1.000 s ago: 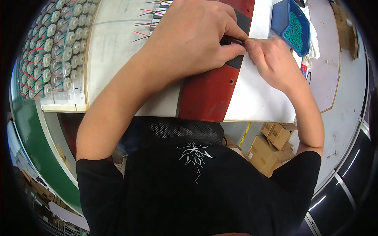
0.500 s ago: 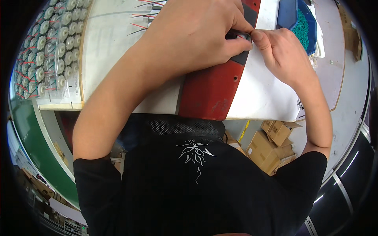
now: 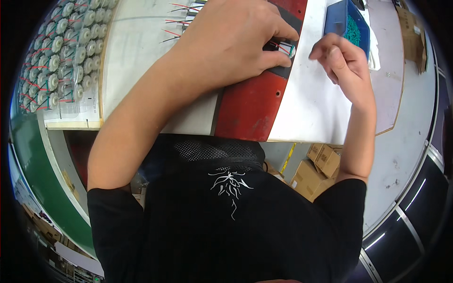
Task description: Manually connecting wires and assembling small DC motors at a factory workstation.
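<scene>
My left hand (image 3: 240, 40) reaches over a red and black bar-shaped fixture (image 3: 250, 106). Its thumb and forefinger sit on either side of a small silvery part with red and dark wires (image 3: 285, 49), which lies on a black section of the fixture; the other fingers are out of sight. To the right of the fixture, my right hand (image 3: 347, 66) is raised over the white tabletop, clear of the part. Its fingers are loosely curled, the thumb is apart from the forefinger's tip, and nothing shows in it.
A blue bin (image 3: 336, 21) of small green pieces (image 3: 354, 34) stands at the far right. Left of my forearm lie several wired parts (image 3: 191, 21) in a column. Clear trays of round white wired parts (image 3: 59, 61) fill the left side. Cardboard boxes (image 3: 314, 177) sit below the table.
My right hand has come away from the small wired part and moved right, toward the blue bin's side. The left hand stays at the part, which now shows more fully.
</scene>
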The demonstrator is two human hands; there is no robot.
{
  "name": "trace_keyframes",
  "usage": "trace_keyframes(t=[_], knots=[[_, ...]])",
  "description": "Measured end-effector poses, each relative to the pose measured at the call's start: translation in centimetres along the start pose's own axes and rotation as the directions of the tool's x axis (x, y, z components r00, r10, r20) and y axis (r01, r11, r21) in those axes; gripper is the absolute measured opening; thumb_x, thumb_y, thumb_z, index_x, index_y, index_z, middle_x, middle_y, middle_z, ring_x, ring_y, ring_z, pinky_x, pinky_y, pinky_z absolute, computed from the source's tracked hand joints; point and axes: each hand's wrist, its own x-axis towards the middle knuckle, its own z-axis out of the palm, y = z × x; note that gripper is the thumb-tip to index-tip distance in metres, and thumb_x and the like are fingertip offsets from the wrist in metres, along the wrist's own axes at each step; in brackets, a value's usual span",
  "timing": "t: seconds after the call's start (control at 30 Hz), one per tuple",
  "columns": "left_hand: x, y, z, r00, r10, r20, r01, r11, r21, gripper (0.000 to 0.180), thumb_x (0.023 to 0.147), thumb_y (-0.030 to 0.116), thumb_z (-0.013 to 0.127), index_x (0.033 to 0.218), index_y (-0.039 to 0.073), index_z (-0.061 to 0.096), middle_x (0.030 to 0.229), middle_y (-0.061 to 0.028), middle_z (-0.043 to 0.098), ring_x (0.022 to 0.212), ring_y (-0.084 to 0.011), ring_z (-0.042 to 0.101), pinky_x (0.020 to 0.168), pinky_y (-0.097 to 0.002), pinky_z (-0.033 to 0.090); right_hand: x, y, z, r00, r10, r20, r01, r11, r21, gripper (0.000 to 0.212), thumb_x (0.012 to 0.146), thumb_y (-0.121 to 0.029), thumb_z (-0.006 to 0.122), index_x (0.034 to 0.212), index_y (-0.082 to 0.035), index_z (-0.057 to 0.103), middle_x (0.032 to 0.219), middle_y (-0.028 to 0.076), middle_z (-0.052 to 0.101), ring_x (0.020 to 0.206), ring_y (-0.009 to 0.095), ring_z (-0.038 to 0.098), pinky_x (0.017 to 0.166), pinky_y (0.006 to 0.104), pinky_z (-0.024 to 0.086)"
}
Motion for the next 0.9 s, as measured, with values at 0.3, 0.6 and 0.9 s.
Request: trace_keyframes(t=[0.3, 0.6, 0.9], knots=[[0.6, 0.5, -0.8, 0.998, -0.058, 0.02, 0.058, 0.997, -0.04, 0.022, 0.081, 0.02, 0.082, 0.096, 0.006, 0.074, 0.09, -0.0089, 0.073, 0.096, -0.0299, 0.065, 0.086, -0.0417, 0.045, 1.4, -2.7, 3.2, 0.955, 0.043, -0.293, -0.025, 0.998, 0.066, 0.017, 0.091, -0.014, 0.08, 0.097, -0.002, 0.07, 0.084, -0.003, 0.068, 0.066, 0.005, 0.05, 0.059, 0.0236, 0.041], [1.6, 0.6, -1.3, 0.894, -0.342, 0.29, 0.409, 0.887, -0.214, 0.017, 0.08, 0.014, 0.08, 0.089, 0.004, 0.068, 0.086, -0.0134, 0.071, 0.089, -0.0346, 0.067, 0.079, -0.0436, 0.05, 2.7, -1.7, 1.1, 0.987, 0.15, -0.047, -0.143, 0.98, 0.138, 0.029, 0.093, -0.007, 0.078, 0.118, 0.003, 0.065, 0.096, 0.001, 0.067, 0.083, 0.004, 0.058, 0.074, 0.0202, 0.05], [1.7, 0.9, -1.1, 0.855, -0.382, 0.351, 0.474, 0.85, -0.229, 0.015, 0.083, 0.012, 0.076, 0.087, 0.0, 0.068, 0.085, -0.0176, 0.069, 0.085, -0.0362, 0.069, 0.078, -0.043, 0.054, 2.3, -4.2, 1.1, 0.996, 0.092, -0.006, -0.091, 0.979, -0.184, 0.034, 0.096, -0.012, 0.075, 0.124, 0.005, 0.062, 0.096, 0.003, 0.066, 0.086, 0.009, 0.058, 0.078, 0.022, 0.05]])
